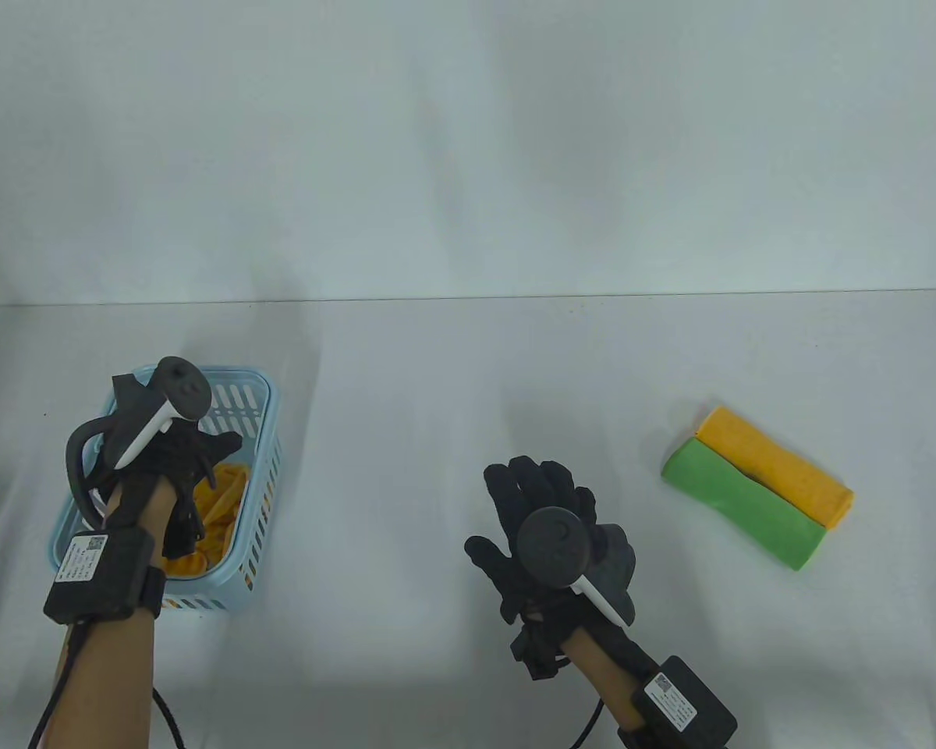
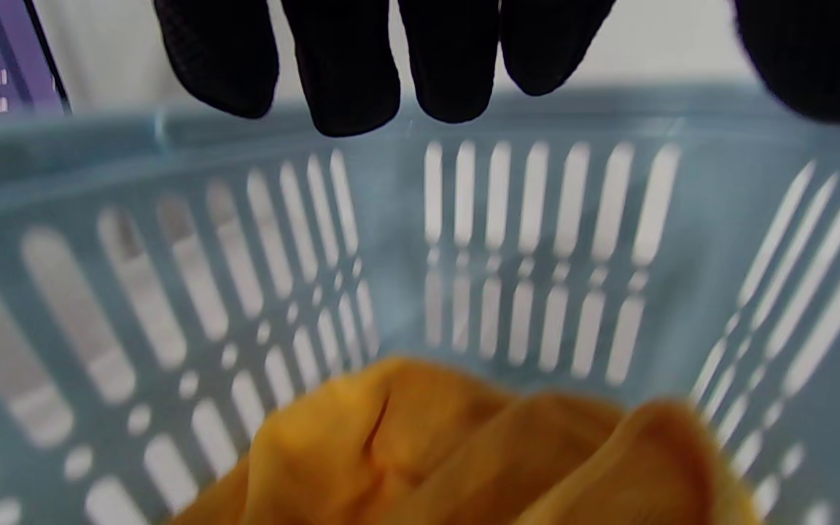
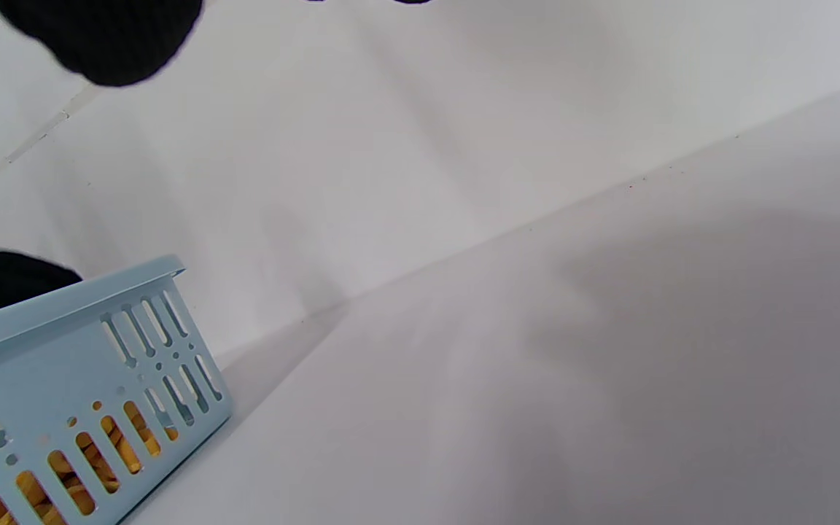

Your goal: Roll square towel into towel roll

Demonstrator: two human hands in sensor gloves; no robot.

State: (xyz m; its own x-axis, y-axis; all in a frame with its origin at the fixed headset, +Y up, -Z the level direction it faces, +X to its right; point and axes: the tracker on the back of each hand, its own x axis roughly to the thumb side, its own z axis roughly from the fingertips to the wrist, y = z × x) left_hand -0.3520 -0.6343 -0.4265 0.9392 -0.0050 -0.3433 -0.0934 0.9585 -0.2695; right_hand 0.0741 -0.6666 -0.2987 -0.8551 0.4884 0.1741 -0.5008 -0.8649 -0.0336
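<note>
A crumpled orange towel (image 1: 222, 499) lies inside a light blue slotted basket (image 1: 269, 437) at the table's left. My left hand (image 1: 199, 456) hovers over the basket; in the left wrist view its fingers (image 2: 347, 65) hang fairly straight above the orange towel (image 2: 464, 452) without touching it. My right hand (image 1: 538, 488) is spread flat, palm down, over the bare middle of the table and holds nothing. In the right wrist view only a gloved fingertip (image 3: 106, 36) shows at the top left.
Two finished rolls lie side by side at the right: an orange roll (image 1: 780, 464) and a green roll (image 1: 741, 503). The basket (image 3: 63, 306) stands left of the right hand. The white table (image 1: 468, 374) meets a white wall behind.
</note>
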